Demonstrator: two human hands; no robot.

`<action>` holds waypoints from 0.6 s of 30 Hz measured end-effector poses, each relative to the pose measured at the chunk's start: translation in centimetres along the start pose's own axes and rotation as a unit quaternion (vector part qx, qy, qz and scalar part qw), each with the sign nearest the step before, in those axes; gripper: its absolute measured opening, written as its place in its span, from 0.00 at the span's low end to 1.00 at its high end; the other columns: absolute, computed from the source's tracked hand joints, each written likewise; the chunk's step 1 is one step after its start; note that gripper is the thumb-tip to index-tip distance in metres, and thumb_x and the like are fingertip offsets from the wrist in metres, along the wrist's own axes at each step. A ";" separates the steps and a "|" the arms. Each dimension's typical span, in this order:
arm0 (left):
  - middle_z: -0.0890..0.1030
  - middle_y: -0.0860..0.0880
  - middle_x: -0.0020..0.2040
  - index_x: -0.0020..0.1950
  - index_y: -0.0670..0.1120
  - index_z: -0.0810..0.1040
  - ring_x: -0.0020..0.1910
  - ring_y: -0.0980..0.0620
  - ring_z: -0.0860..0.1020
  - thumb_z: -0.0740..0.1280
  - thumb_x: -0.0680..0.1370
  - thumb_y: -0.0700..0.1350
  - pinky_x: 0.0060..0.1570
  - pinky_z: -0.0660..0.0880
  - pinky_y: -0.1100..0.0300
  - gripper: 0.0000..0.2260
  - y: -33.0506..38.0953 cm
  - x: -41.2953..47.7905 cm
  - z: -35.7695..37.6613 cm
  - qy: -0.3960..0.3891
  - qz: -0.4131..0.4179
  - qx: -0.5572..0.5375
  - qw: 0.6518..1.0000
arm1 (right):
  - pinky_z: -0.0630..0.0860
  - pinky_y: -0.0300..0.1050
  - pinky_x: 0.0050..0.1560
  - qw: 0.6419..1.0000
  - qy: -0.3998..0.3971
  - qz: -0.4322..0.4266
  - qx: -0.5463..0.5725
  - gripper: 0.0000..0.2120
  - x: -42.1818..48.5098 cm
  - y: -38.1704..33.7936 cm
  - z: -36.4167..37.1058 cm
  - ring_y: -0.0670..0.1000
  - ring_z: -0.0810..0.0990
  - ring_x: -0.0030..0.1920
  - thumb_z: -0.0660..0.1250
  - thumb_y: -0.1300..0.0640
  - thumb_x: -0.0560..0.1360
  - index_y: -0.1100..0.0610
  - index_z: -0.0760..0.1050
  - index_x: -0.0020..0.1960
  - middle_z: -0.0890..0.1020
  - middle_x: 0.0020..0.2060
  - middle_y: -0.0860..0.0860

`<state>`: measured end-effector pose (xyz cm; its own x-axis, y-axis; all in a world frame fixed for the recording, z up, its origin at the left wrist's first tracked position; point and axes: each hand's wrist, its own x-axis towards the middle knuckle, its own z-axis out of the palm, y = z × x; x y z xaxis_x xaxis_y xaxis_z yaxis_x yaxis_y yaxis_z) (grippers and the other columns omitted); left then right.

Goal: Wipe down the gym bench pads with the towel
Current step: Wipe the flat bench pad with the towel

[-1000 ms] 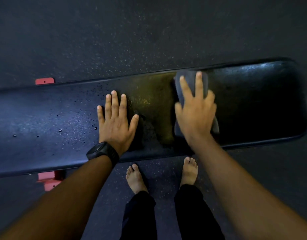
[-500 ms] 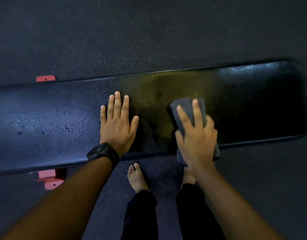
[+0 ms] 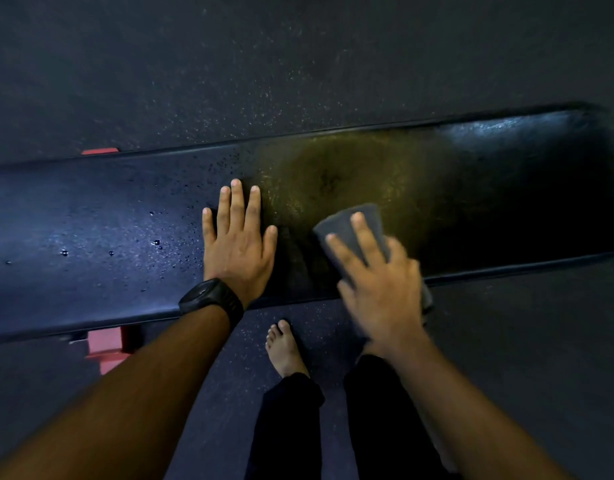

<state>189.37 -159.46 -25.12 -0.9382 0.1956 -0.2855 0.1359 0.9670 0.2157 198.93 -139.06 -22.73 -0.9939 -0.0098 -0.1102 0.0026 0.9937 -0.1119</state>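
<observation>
A long black gym bench pad [image 3: 91, 216] runs across the view from left to right, with water droplets on its left part and a dull smear in the middle. My right hand [image 3: 378, 285] presses a folded grey towel [image 3: 350, 225] flat onto the pad near its front edge; the towel's back end hangs over that edge. My left hand [image 3: 238, 244] lies flat on the pad, fingers spread, just left of the towel. A black watch sits on the left wrist.
Red frame parts of the bench show at the back left [image 3: 99, 151] and under the front edge [image 3: 106, 346]. Dark speckled rubber floor [image 3: 298, 64] lies all around. My bare left foot [image 3: 284, 348] and dark trouser legs stand right in front of the bench.
My right hand has dragged the towel from the pad's far edge toward the near edge, then slightly left. The left hand has stayed flat in place.
</observation>
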 end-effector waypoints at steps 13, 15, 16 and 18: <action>0.45 0.46 0.82 0.82 0.50 0.49 0.81 0.47 0.44 0.43 0.80 0.60 0.78 0.44 0.41 0.31 -2.5 -0.2 -0.4 -0.011 0.016 0.013 1.000 | 0.75 0.56 0.48 0.996 0.004 -0.066 0.057 0.36 2.9 -6.2 0.2 0.62 0.70 0.65 0.66 0.50 0.75 0.43 0.57 0.80 0.56 0.81 0.52; 0.44 0.47 0.82 0.82 0.51 0.47 0.81 0.48 0.42 0.43 0.81 0.61 0.77 0.42 0.41 0.31 -2.7 -0.2 -0.4 -0.018 0.011 0.015 1.000 | 0.74 0.57 0.46 0.999 -0.008 -0.048 0.025 0.38 0.9 -3.8 0.0 0.62 0.71 0.64 0.70 0.48 0.72 0.42 0.58 0.79 0.57 0.81 0.51; 0.43 0.47 0.82 0.82 0.51 0.47 0.81 0.48 0.41 0.43 0.81 0.62 0.77 0.41 0.41 0.31 -2.9 -0.2 -0.6 -0.020 0.000 0.012 1.000 | 0.75 0.58 0.47 1.000 -0.010 -0.020 0.010 0.39 1.8 -2.7 -0.2 0.62 0.71 0.64 0.70 0.47 0.72 0.41 0.58 0.79 0.58 0.80 0.52; 0.42 0.48 0.82 0.82 0.52 0.46 0.80 0.49 0.40 0.44 0.80 0.62 0.77 0.40 0.41 0.31 -3.4 -0.2 -0.9 -0.019 -0.017 0.005 1.000 | 0.75 0.58 0.52 0.998 0.004 0.063 0.009 0.37 6.2 -1.9 -0.7 0.63 0.70 0.64 0.70 0.47 0.74 0.42 0.58 0.79 0.56 0.80 0.53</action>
<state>188.79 -162.92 -24.94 -0.9295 0.1688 -0.3278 0.1081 0.9747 0.1955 192.66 -140.91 -22.55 -0.9863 0.1164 -0.1173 0.1299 0.9848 -0.1156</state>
